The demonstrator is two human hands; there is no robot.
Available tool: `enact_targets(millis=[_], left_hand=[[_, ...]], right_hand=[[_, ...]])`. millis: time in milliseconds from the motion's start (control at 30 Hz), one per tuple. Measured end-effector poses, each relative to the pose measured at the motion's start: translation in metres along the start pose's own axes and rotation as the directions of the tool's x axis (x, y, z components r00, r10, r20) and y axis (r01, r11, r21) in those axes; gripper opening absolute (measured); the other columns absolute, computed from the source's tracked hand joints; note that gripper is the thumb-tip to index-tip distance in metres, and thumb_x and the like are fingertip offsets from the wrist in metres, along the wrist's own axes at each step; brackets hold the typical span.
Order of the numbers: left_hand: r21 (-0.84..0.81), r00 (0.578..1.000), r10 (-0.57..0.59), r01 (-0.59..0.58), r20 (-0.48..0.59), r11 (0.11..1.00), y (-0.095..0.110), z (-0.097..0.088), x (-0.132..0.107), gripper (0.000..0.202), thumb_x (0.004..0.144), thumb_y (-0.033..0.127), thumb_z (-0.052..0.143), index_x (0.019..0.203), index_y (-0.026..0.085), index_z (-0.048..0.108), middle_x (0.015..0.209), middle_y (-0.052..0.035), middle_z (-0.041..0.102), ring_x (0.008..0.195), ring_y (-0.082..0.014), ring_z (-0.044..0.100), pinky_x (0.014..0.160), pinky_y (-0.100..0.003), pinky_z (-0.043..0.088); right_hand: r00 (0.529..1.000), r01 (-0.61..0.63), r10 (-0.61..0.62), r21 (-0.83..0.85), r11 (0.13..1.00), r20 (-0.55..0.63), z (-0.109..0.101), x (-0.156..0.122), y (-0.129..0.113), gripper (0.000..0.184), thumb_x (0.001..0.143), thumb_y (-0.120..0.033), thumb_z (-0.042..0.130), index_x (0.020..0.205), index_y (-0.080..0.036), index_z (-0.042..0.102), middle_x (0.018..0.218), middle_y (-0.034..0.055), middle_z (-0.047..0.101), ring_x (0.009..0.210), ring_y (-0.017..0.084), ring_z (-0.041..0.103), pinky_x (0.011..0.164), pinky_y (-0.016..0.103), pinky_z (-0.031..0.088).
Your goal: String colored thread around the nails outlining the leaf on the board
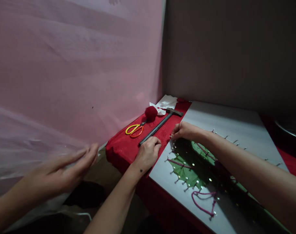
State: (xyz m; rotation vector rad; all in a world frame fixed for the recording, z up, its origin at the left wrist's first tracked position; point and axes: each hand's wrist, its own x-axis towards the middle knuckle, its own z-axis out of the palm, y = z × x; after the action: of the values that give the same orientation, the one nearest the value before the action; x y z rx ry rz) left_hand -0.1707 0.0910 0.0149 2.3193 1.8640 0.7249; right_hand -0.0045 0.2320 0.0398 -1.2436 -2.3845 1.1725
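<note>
A white board [235, 126] studded with nails lies on a red cloth [121, 148]. It carries a green leaf shape [186, 170] crossed by maroon thread [202, 203]. My left hand [146, 154] rests with curled fingers at the board's near left corner, touching the end of the hammer handle [157, 127]; what it grips is hidden. My right hand [185, 130] reaches across the board with fingers pinched together at a nail on the left edge. What the pinch holds is too small to see.
Another person's hand [65, 170], blurred and with fingers stretched out, presses on a pink sheet [77, 65] at the left. Yellow-and-orange scissors [134, 130], a red pompom [151, 113] and white tissue [166, 103] lie on the cloth. A metal bowl [290, 128] sits at the far right.
</note>
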Motion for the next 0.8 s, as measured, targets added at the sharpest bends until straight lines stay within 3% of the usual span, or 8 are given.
enact_targets(millis=[167, 300, 467, 600, 800], left_hand=[[-0.108, 0.992, -0.093, 0.084, -0.082, 0.991, -0.006, 0.005, 0.005, 0.015, 0.087, 0.017, 0.041, 0.080, 0.019, 0.055, 0.086, -0.0036, 0.063, 0.081, -0.0140, 0.058, 0.076, -0.027, 0.048], [-0.159, 0.990, -0.109, 0.094, -0.088, 0.983, -0.010, 0.001, 0.018, 0.008, 0.084, 0.017, 0.047, 0.084, 0.018, 0.055, 0.087, -0.0032, 0.062, 0.080, -0.0143, 0.058, 0.076, -0.027, 0.046], [-0.119, 0.998, -0.023, 0.030, 0.059, 0.992, -0.013, -0.008, 0.050, 0.017, 0.082, 0.023, 0.054, 0.098, 0.017, 0.056, 0.093, -0.0045, 0.062, 0.082, -0.0164, 0.058, 0.074, -0.028, 0.045], [-0.148, 0.983, 0.044, -0.017, 0.179, 0.989, -0.010, -0.008, 0.072, 0.022, 0.075, 0.032, 0.064, 0.093, 0.018, 0.060, 0.085, -0.0019, 0.064, 0.078, -0.0164, 0.059, 0.067, -0.025, 0.045], [-0.200, 0.979, 0.049, -0.008, 0.198, 0.980, -0.009, 0.000, 0.084, 0.014, 0.080, 0.029, 0.057, 0.080, 0.017, 0.064, 0.070, 0.0002, 0.064, 0.067, -0.0131, 0.059, 0.059, -0.021, 0.042]], right_hand=[[1.000, -0.013, 0.013, 0.025, 1.000, -0.013, 0.002, -0.001, -0.001, 0.013, 0.055, -0.027, 0.067, 0.062, -0.016, 0.068, 0.060, -0.0017, 0.060, 0.060, 0.011, 0.050, 0.056, 0.023, 0.038], [1.000, -0.028, 0.029, 0.043, 0.999, -0.009, 0.003, -0.002, -0.004, 0.015, 0.054, -0.028, 0.067, 0.061, -0.016, 0.067, 0.059, -0.0026, 0.058, 0.058, 0.010, 0.048, 0.055, 0.023, 0.037], [0.999, -0.045, 0.045, 0.028, 0.999, 0.007, 0.006, 0.000, -0.007, 0.014, 0.051, -0.026, 0.069, 0.061, -0.016, 0.067, 0.054, -0.0040, 0.055, 0.055, 0.010, 0.045, 0.053, 0.023, 0.036], [0.999, -0.054, 0.054, 0.021, 0.998, 0.005, 0.005, 0.001, -0.007, 0.017, 0.052, -0.028, 0.069, 0.063, -0.016, 0.067, 0.050, -0.0052, 0.051, 0.053, 0.009, 0.043, 0.051, 0.023, 0.034], [0.996, -0.086, 0.086, -0.009, 0.996, -0.009, 0.003, 0.000, -0.007, 0.012, 0.055, -0.027, 0.067, 0.061, -0.016, 0.066, 0.049, -0.0056, 0.048, 0.051, 0.009, 0.040, 0.049, 0.023, 0.031]])
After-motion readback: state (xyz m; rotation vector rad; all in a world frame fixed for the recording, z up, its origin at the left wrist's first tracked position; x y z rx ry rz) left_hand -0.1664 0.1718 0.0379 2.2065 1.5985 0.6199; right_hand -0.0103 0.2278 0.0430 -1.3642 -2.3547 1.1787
